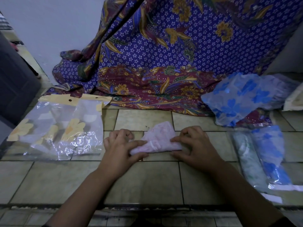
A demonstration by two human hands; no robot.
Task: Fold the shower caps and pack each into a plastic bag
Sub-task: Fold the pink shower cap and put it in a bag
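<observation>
Left hand (121, 145) and right hand (195, 145) each pinch an end of the pink shower cap (159, 138) on the tiled surface (139, 181); plastic bags (57, 128) lie left, batik cloth (164, 63) behind.

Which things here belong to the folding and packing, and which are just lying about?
Job: pink shower cap, pinched by left hand and right hand; clear plastic bags on the left; blue-flowered shower cap; bagged caps on the right.
Lying about: patterned cloth behind; dark panel at far left.
</observation>
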